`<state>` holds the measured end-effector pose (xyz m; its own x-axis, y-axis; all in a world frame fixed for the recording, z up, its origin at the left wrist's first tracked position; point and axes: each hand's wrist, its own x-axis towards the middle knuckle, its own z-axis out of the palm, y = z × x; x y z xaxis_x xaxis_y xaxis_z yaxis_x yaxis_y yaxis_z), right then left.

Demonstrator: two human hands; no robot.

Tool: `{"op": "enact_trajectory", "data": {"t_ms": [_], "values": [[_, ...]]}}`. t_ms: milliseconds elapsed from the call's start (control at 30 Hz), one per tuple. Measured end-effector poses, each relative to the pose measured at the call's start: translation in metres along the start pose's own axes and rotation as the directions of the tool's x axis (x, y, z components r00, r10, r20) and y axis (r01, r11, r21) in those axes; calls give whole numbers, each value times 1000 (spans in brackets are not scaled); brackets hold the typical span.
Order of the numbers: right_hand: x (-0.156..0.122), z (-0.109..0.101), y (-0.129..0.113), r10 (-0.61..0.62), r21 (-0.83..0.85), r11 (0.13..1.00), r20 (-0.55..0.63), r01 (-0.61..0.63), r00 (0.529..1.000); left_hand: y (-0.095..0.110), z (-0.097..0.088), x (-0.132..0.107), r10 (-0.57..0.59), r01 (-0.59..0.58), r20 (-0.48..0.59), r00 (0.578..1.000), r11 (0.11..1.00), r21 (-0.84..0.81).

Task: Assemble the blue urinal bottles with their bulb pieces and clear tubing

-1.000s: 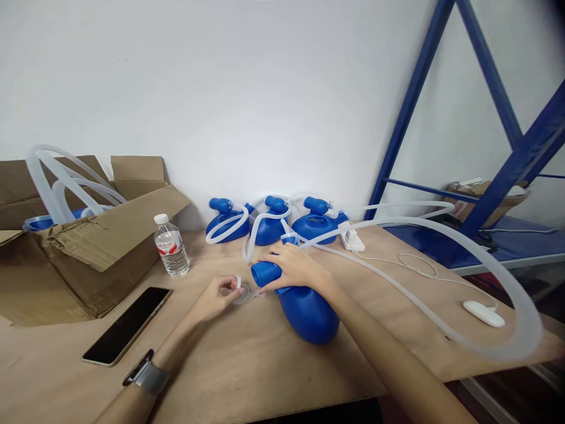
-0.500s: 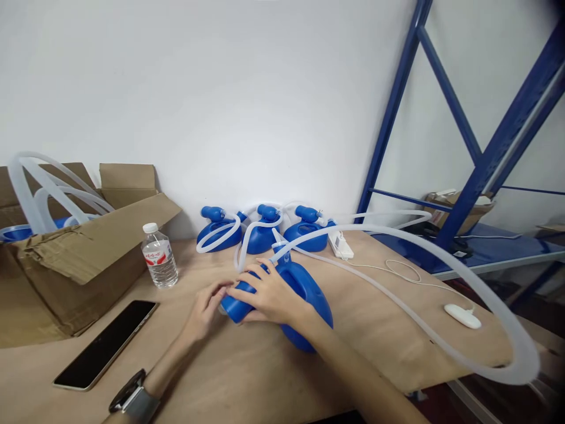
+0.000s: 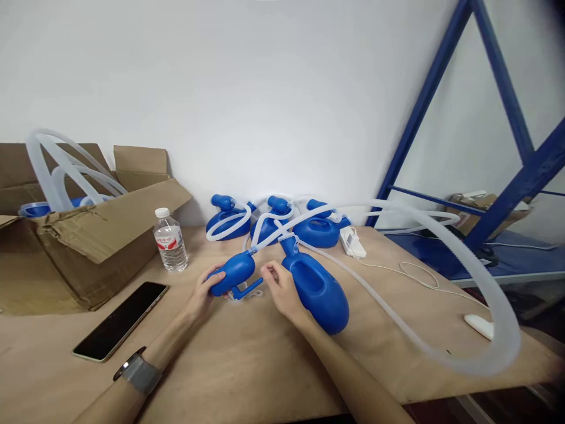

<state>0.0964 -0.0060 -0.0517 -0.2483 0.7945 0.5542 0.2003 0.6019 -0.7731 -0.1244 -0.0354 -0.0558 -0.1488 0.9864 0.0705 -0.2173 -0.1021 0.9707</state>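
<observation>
**Our left hand (image 3: pixel 203 292) grips the blue plastic bulb (image 3: pixel 236 272); our right hand (image 3: pixel 279 287) is nearer the blue bottle (image 3: pixel 318 294).**
Our left fingers (image 3: pixel 215 273) curl around the bulb from below, its long axis slanting up and right toward a clear ribbed tube (image 3: pixel 379 307). A small blue elbow spout (image 3: pixel 247 289) juts below it. Our right fingertips (image 3: pixel 267 271) are drawn together just right of the bulb; we cannot tell whether they pinch anything small. Touching the right hand's outer edge, the bottle lies on the plywood table (image 3: pixel 247 368), its long axis running down and right. Both forearms rest low, angling in from the bottom corners.
</observation>
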Motion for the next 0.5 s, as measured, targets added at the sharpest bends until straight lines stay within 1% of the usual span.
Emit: {"op": "enact_trajectory", "data": {"t_ms": [33, 67, 100, 167, 233, 300, 400, 500], "values": [[1, -1, 6, 75, 109, 991, 32, -78, 997, 0, 0, -1, -4, 3, 11, 1000, 1000, 30], [3, -2, 11, 123, 198, 971, 67, -134, 990, -1, 0, -2, -4, 2, 26, 1000, 997, 74], [3, -3, 16, 150, 265, 949, 95, -170, 984, -1, 1, -4, 4, -10, 47, 999, 991, 133], [4, -5, 23, 175, 348, 914, 120, -207, 977, -2, 4, -7, 63, -88, 99, 993, 959, 270], [3, -7, 27, 197, 389, 894, 105, -222, 975, -1, 6, -10, 147, -191, 142, 979, 902, 387], [3, -9, 26, 203, 396, 888, 115, -233, 972, 0, 6, -12, 203, -253, 157, 967, 853, 456], [3, -10, 23, 212, 417, 869, 169, -265, 962, -1, 4, -11, 221, -269, 155, 963, 819, 507], [3, -8, 24, 247, 472, 821, 211, -320, 946, -1, 1, -10, 210, -259, 153, 966, 815, 518]]}}
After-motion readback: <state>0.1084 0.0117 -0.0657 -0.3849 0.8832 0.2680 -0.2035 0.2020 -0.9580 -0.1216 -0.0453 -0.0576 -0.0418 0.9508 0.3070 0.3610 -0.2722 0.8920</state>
